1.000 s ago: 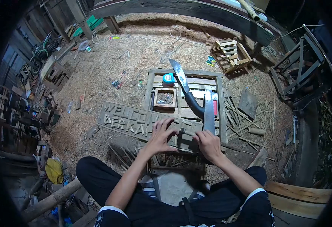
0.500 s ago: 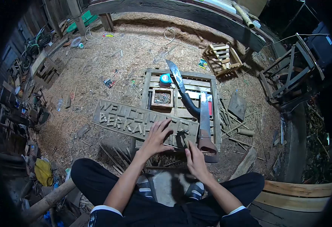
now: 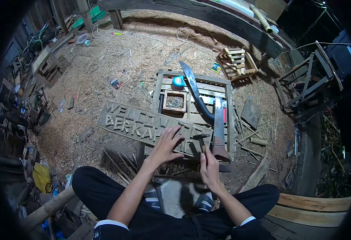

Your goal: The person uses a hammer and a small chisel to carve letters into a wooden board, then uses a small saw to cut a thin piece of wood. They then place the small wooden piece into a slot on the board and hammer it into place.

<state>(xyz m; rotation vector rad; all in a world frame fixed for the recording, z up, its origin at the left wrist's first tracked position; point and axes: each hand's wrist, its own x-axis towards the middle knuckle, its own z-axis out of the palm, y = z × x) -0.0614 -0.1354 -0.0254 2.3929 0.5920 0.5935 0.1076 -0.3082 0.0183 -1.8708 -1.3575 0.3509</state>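
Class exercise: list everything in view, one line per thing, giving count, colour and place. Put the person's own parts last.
Lettered board: one, grey-brown, across the table's near side
Hammer: one, dark head, in right hand
Slatted table: one, grey-brown, centre
Machete: one, silver and black, on table
Handsaw: one, silver and brown, table's right
Tape measure: one, blue, on table
Small box: one, brown, on table
Crate: one, light brown, beyond table
Shavings: uncountable, tan, floor
Other clutter: too much to count, mixed, around edges
Left hand: one, bare, on board
Right hand: one, bare, near board
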